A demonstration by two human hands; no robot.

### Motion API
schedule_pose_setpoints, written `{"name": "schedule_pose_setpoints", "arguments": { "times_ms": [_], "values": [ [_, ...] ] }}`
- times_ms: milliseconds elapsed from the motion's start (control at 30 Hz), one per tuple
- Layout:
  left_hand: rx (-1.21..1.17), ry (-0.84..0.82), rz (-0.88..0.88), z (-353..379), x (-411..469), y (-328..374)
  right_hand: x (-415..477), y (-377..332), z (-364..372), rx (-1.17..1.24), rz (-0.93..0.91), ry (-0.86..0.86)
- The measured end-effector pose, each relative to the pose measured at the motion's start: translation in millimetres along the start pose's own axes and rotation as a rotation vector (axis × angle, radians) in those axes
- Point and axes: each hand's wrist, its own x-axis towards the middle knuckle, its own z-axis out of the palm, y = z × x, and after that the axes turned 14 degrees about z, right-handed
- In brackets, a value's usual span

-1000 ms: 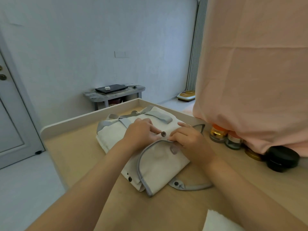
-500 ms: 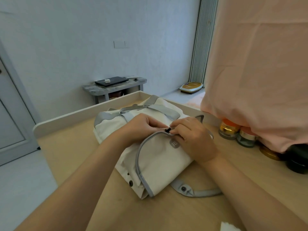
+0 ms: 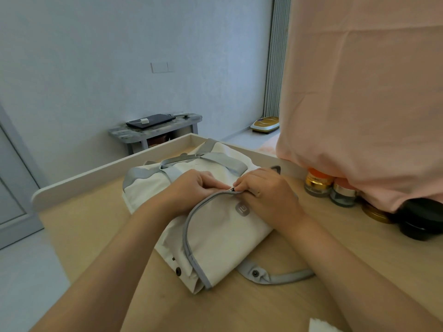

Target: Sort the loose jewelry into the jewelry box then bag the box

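A cream cloth bag point(image 3: 220, 238) with grey trim and grey straps lies flat on the wooden table point(image 3: 96, 236). Its flap with a small grey logo faces me. My left hand point(image 3: 191, 188) and my right hand point(image 3: 266, 195) meet at the top edge of the flap, fingertips pinching the grey trim around a small dark snap point(image 3: 231, 188). No jewelry box or loose jewelry is visible; whether the box is inside the bag cannot be told.
Several small jars point(image 3: 317, 183) and a black round case point(image 3: 422, 219) stand at the right under a hanging pink cloth point(image 3: 359, 92). A raised white rim point(image 3: 107, 173) borders the table's far edge. A low grey bench point(image 3: 155, 130) stands by the wall.
The flap's edge has been drawn up over the snap, and both hands have closed in on it. The view has shifted a little, so the bag sits lower and nearer.
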Motion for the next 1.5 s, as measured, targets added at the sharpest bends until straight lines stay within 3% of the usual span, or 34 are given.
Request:
{"name": "schedule_pose_setpoints", "arguments": {
  "times_ms": [200,400,533,667,733,800,900,967,1067,1167,1233,1333,1500],
  "values": [
    [0.063,-0.076,0.003,-3,2,3,7,-3,-7,0.004,0.032,-0.082],
    [0.025,-0.012,0.018,1,0,1,-3,-7,4,-0.097,-0.219,0.144],
    [-0.008,0.022,0.028,3,-2,-3,-7,-4,8,-0.040,-0.200,0.219],
    [0.021,-0.016,0.012,2,0,1,-3,-8,1,0.009,-0.003,0.051],
    [0.014,-0.068,-0.125,-4,4,10,11,-17,-15,0.018,0.264,-0.128],
    [0.026,-0.169,-0.271,-13,7,24,22,-18,-24,0.003,0.365,-0.283],
    [0.353,-0.262,-0.172,-12,11,35,19,-21,-18,-0.035,0.273,-0.266],
    [0.528,-0.164,-0.064,0,7,33,6,-17,-8,-0.105,0.244,-0.135],
    [0.562,0.046,0.110,14,-10,19,-4,-15,-1,-0.166,0.208,-0.029],
    [0.847,0.088,0.236,20,-25,11,-8,-20,2,-0.230,0.250,-0.263],
    [0.976,0.012,0.144,21,-31,11,-10,-21,5,-0.215,0.324,-0.409],
    [0.938,-0.123,-0.031,19,-32,13,-6,-22,1,-0.213,0.351,-0.464],
    [0.836,-0.091,-0.062,17,-33,28,-1,-41,-29,-0.189,0.375,-0.533]
  ]
}}
